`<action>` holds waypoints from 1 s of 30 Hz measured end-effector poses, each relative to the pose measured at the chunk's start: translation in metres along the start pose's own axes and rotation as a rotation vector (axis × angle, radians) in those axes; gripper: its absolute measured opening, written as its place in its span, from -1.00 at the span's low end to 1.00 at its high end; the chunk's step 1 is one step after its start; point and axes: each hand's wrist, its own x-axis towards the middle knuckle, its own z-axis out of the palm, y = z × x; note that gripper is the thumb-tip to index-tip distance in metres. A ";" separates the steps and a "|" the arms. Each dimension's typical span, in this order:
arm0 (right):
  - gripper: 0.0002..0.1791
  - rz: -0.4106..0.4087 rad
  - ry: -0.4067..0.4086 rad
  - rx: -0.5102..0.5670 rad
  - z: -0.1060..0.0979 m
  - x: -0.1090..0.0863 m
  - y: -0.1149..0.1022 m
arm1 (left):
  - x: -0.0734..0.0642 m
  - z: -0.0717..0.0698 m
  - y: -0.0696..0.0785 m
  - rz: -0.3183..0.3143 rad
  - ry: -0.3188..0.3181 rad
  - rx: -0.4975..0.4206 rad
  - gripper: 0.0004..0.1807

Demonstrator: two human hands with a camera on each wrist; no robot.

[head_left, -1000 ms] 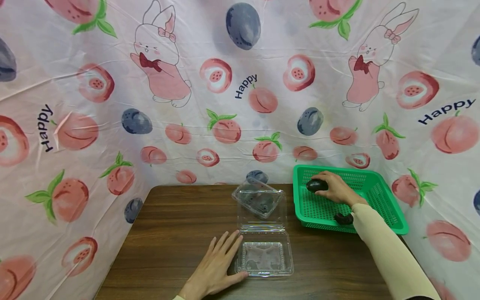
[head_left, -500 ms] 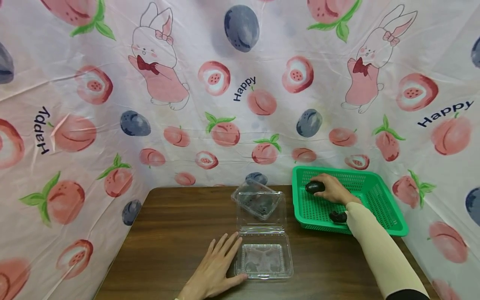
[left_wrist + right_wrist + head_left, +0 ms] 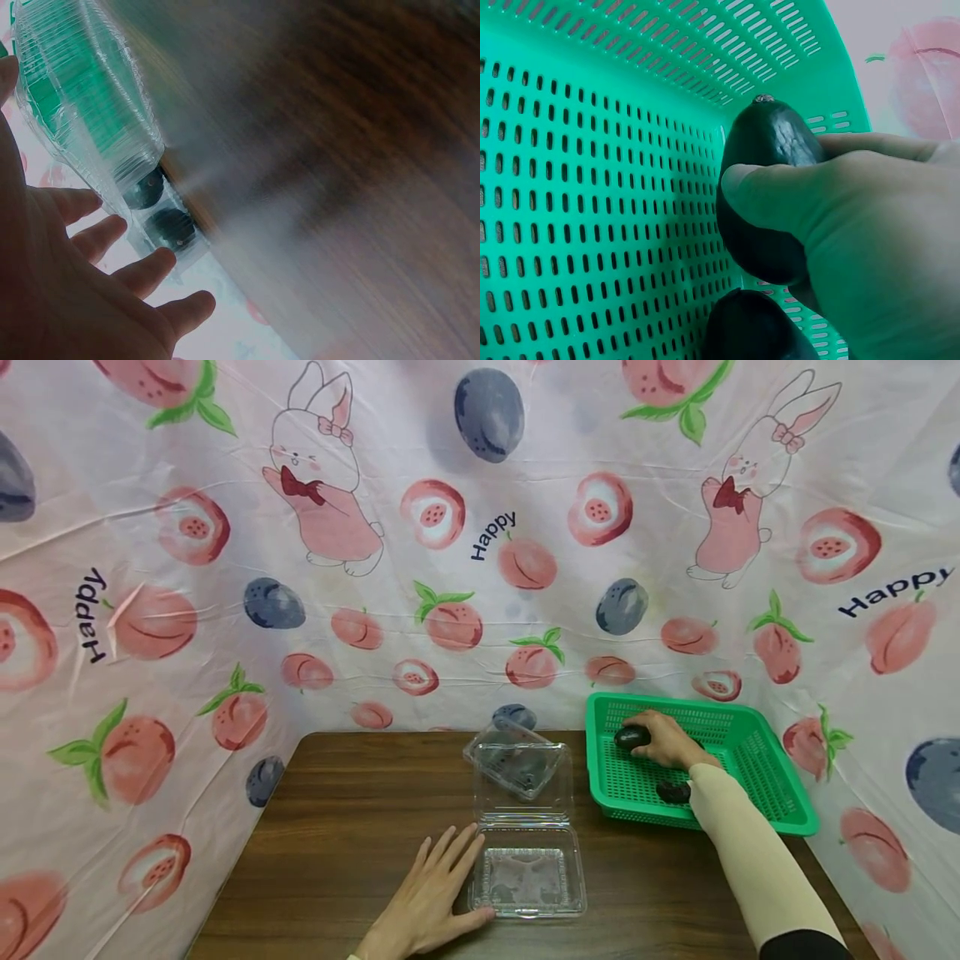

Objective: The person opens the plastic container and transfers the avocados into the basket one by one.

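Note:
My right hand (image 3: 667, 741) is inside the green basket (image 3: 780, 777), gripping a dark, glossy avocado (image 3: 769, 232) with the thumb across its near side. In the right wrist view its small stem end points up, close to the basket wall. Another dark avocado (image 3: 754, 330) lies just below it. My left hand (image 3: 427, 893) lies flat with fingers spread at the left side of an open clear plastic clamshell box (image 3: 527, 881). Thumb and forefinger reach its edge, and the box shows no fruit inside.
Behind the raised lid (image 3: 522, 802) stands another clear box (image 3: 517, 756); two dark round fruits (image 3: 171, 227) show in it in the left wrist view. A dark fruit (image 3: 673, 792) lies near the basket's front wall. Patterned cloth (image 3: 525, 568) encloses the brown table (image 3: 360, 802).
My right forearm has swung slightly left, covering part of the fruit near the basket's front. The hand keeps holding the avocado in almost the same spot. My left hand stays put.

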 end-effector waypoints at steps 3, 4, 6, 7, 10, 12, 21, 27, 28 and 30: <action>-0.31 0.012 -0.010 -0.010 -0.001 0.001 -0.003 | -0.001 0.000 -0.001 0.004 0.005 0.005 0.15; -0.32 0.021 -0.011 -0.012 -0.001 0.002 -0.002 | -0.001 0.000 -0.001 0.004 0.004 0.005 0.15; -0.32 0.028 -0.014 -0.027 -0.002 0.003 -0.002 | -0.001 -0.001 -0.001 0.000 0.000 0.005 0.15; -0.32 0.025 -0.017 -0.037 -0.002 0.003 -0.002 | -0.001 -0.001 -0.001 -0.001 -0.002 0.004 0.15; -0.32 0.016 -0.013 -0.038 -0.001 0.004 -0.004 | -0.001 -0.002 -0.002 -0.005 -0.013 0.007 0.16; -0.32 0.008 -0.013 -0.034 -0.001 0.003 -0.004 | -0.001 -0.003 -0.003 -0.005 -0.017 0.006 0.16; -0.35 0.022 -0.036 -0.031 -0.001 0.002 -0.011 | -0.003 -0.003 -0.004 -0.001 -0.012 -0.006 0.15; -0.34 0.026 -0.040 -0.039 -0.001 0.000 -0.019 | -0.003 -0.001 -0.004 0.005 -0.004 -0.010 0.15; -0.34 0.029 -0.043 -0.036 -0.001 0.000 -0.020 | -0.003 -0.001 -0.004 0.005 -0.006 -0.012 0.15; -0.34 0.037 -0.046 -0.031 -0.001 -0.001 -0.021 | -0.003 -0.001 -0.005 0.003 -0.010 -0.015 0.15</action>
